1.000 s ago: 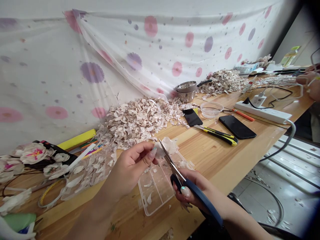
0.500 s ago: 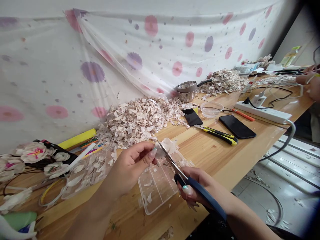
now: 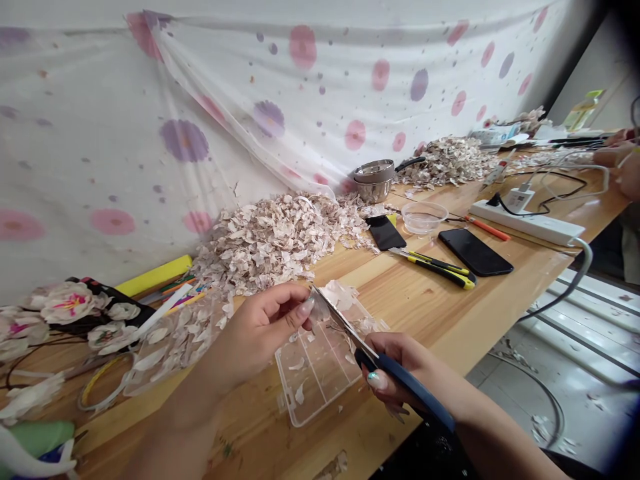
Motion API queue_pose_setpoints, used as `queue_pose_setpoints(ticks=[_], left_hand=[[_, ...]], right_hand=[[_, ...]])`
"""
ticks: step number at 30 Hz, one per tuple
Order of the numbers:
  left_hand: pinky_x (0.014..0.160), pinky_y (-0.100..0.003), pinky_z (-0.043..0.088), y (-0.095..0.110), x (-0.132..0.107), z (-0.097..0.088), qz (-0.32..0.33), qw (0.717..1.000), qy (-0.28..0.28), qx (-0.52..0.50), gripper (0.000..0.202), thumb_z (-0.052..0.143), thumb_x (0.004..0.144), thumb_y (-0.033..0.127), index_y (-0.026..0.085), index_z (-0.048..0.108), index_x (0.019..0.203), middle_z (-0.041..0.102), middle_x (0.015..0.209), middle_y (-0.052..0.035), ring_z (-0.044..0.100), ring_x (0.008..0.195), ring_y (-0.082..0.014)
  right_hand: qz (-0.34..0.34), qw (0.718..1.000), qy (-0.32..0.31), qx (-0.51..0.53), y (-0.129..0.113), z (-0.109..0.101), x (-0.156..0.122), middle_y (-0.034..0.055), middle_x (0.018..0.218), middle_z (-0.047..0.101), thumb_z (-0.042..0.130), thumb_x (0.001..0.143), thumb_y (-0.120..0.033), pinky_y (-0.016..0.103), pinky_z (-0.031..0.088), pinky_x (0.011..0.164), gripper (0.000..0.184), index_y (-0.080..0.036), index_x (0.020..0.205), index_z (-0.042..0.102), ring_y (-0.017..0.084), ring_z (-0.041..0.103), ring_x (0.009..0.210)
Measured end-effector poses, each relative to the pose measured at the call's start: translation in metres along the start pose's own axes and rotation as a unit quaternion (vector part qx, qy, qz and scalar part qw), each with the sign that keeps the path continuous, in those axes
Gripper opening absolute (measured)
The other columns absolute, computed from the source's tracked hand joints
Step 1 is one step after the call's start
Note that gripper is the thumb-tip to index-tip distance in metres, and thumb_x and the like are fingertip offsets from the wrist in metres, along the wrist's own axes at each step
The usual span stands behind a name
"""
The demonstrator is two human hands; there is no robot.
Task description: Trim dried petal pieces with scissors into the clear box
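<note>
Between the thumb and fingers of my left hand (image 3: 280, 319) is a thin, pale translucent petal-like piece (image 3: 320, 308). My right hand (image 3: 400, 367) is closed around the dark blue handles of a pair of scissors (image 3: 357, 337). Their blades point up and left, right at the pale piece, and look nearly closed. Beneath both hands lies a clear divided plastic box (image 3: 320, 390) with a few pale scraps in it. More whitish petal pieces (image 3: 340, 293) rest at the box's far end.
Behind my hands rises a heap of pale scraps (image 3: 275, 233). To the right are two phones (image 3: 475, 252), (image 3: 385, 232), yellow-black cutters (image 3: 440, 268), a clear round dish (image 3: 424, 217) and a power strip (image 3: 533, 223). Fabric flowers (image 3: 73, 303) lie left. Another person's hand (image 3: 623, 167) shows far right.
The scissors blades have come closer together on the pale piece, and my right hand has shifted slightly right. My left hand holds nearly the same place.
</note>
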State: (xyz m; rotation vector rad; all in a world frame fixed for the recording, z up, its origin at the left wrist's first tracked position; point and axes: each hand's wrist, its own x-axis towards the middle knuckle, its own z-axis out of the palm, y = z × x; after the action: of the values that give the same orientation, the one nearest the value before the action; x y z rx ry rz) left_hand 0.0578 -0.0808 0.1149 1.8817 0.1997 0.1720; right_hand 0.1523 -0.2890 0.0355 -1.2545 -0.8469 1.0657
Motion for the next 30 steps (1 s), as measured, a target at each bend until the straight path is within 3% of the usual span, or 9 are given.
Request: queue_pose_setpoints(ticks=[8,21,25,30], left_hand=[[0.066,-0.016,0.049,-0.004,0.002,-0.002,-0.011,1.0,-0.023,0.005,0.015,0.066,0.081,0.033,0.02,0.065,0.089,0.065,0.076,0.0027,0.062,0.07,-0.0092],[0.069,-0.023,0.048,-0.003,0.006,-0.007,-0.038,0.996,-0.072,0.047,0.02,0.062,0.081,0.036,0.017,0.066,0.087,0.065,0.076,-0.0008,0.061,0.072,-0.0132],[0.072,-0.025,0.049,-0.006,0.009,-0.025,-0.056,0.992,-0.068,0.092,0.024,0.062,0.08,0.039,0.018,0.068,0.09,0.069,0.08,-0.0031,0.063,0.076,-0.0158],[0.075,-0.025,0.048,-0.013,0.011,-0.074,-0.098,0.978,-0.03,0.183,0.031,0.063,0.075,0.042,0.019,0.072,0.094,0.073,0.088,-0.0046,0.065,0.082,-0.0189]], right_hand=[[0.02,1.0,-0.002,0.009,0.002,-0.006,-0.004,-0.0082,0.053,0.039,0.068,0.074,-0.06,0.016,0.027,0.041,0.048,-0.017,0.073,0.045,0.004,0.031,0.045],[0.035,0.999,0.008,-0.007,0.007,-0.009,-0.002,-0.0072,0.051,0.043,0.068,0.073,-0.06,0.017,0.028,0.04,0.049,-0.018,0.069,0.044,0.005,0.037,0.043],[0.041,0.999,0.006,-0.003,0.012,-0.01,-0.001,-0.0082,0.049,0.04,0.067,0.075,-0.059,0.017,0.027,0.039,0.048,-0.018,0.069,0.043,0.005,0.034,0.042],[0.033,0.999,-0.012,-0.031,0.02,-0.011,0.001,-0.0075,0.052,0.037,0.064,0.074,-0.064,0.018,0.023,0.039,0.051,-0.018,0.072,0.043,0.005,0.032,0.043]])
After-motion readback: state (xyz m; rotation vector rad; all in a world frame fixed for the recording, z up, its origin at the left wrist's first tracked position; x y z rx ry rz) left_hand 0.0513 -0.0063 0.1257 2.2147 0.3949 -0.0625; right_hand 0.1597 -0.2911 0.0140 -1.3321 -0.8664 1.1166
